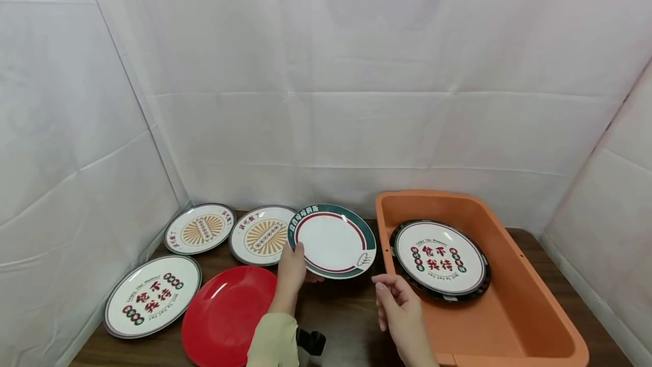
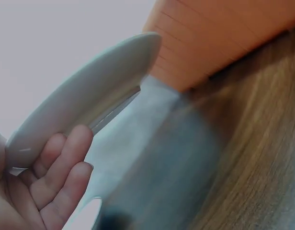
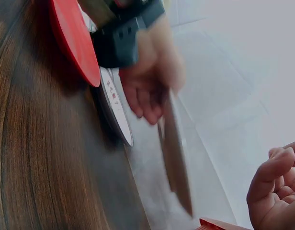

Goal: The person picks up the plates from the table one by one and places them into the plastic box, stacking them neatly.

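Hands share the work unevenly: the left hand (image 1: 291,268) pinches the near rim of the green-rimmed plate (image 1: 333,240), holding it lifted and tilted above the desk (image 1: 341,313), just beside the orange tub (image 1: 514,304). The right hand (image 1: 397,304) hovers empty, fingers loosely curled, close to the tub's near wall. This looks like the carrying step; next would likely be swinging the plate over the wall onto the black-rimmed plate (image 1: 440,259) already inside.
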The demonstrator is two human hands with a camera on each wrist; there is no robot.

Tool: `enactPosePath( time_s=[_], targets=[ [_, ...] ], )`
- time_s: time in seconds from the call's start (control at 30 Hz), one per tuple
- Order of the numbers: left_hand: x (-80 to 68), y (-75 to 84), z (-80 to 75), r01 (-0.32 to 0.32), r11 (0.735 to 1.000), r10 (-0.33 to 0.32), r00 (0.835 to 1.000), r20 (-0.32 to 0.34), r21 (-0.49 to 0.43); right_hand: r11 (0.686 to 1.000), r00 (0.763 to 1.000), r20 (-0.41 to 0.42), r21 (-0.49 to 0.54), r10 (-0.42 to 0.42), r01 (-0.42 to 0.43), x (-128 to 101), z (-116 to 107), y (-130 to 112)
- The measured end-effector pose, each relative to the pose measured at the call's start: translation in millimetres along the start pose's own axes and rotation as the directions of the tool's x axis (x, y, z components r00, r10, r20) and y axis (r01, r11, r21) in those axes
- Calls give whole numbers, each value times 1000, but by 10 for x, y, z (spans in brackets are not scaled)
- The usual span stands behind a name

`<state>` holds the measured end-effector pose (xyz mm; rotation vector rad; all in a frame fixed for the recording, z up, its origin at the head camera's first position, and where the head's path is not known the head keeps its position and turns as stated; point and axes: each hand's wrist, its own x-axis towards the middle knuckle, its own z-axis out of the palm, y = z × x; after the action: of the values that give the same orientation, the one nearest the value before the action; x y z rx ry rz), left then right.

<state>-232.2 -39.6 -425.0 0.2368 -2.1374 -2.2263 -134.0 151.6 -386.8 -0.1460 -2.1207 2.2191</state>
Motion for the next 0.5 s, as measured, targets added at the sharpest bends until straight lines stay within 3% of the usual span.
enactPosePath(
  time_s=[0.13, 0.33, 0.5],
  targets=[
    [-222, 99, -142, -16, 999, 16, 1000, -8, -49, 1000, 1000, -20, 12, -5, 6, 9, 0, -10],
    [-450, 199, -291, -30, 999, 31, 999, -34, 40, 999, 999, -42, 14, 35, -34, 8, -6, -54],
    [-569, 259, -430, 7, 999, -9, 999, 43, 43, 999, 999, -30, 22, 45, -45, 4, 1, -58]
  ],
)
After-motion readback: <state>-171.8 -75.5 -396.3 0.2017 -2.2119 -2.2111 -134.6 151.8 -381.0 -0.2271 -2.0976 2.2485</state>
